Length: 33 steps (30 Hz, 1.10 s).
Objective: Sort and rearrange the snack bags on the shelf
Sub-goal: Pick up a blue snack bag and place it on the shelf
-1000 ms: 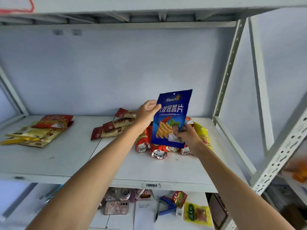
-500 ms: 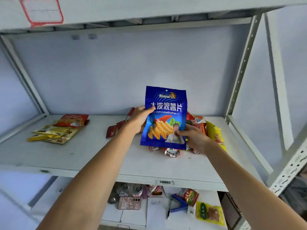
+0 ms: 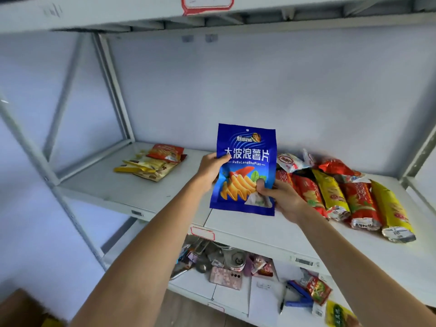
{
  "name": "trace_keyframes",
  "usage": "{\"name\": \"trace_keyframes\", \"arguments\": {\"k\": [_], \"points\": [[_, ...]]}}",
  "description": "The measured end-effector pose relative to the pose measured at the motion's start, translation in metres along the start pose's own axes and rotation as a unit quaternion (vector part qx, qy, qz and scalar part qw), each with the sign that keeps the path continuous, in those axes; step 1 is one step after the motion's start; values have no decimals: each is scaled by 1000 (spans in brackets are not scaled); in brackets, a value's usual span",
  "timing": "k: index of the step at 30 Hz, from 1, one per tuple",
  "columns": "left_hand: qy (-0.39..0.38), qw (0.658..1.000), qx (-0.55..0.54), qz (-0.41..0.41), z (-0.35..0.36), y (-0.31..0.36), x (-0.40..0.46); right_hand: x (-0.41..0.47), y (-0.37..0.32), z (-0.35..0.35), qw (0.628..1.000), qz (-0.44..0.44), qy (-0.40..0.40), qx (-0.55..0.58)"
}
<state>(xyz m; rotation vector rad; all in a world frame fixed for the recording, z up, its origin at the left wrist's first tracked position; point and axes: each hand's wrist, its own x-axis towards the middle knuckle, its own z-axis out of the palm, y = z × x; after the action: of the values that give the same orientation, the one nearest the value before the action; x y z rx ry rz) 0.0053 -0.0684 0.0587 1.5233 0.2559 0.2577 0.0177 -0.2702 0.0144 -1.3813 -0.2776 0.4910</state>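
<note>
Blue potato-chip bag point(image 3: 245, 168), printed "DaBoLangShuPian": held upright above the front of the white metal shelf point(image 3: 271, 230), clear of its surface. Its left edge is gripped by the left hand point(image 3: 211, 172), thumb on the front; its lower right corner is pinched by the right hand point(image 3: 282, 197), thumb across the printed face. Long red and yellow snack packs point(image 3: 354, 201): laid side by side on the shelf, right of the bag, with a white packet point(image 3: 290, 161) behind them. Yellow and red bags point(image 3: 153, 165): piled at the far left of the shelf. Pink phone point(image 3: 225, 277): lying on the lower shelf.
</note>
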Motion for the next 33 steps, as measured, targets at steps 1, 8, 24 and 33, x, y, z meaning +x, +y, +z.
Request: {"name": "trace_keyframes", "arguments": {"k": [1, 8, 24, 33], "points": [[4, 1000, 4, -2, -18, -1, 5, 6, 2, 17, 1000, -3, 2, -6], [22, 998, 48, -30, -146, -6, 40, 64, 20, 127, 999, 14, 14, -25], [68, 976, 90, -188, -310, -43, 172, 216, 71, 269, 983, 103, 146, 31], [129, 976, 109, -137, -347, 7, 280, 346, 23, 297, 985, 87, 151, 2]]}}
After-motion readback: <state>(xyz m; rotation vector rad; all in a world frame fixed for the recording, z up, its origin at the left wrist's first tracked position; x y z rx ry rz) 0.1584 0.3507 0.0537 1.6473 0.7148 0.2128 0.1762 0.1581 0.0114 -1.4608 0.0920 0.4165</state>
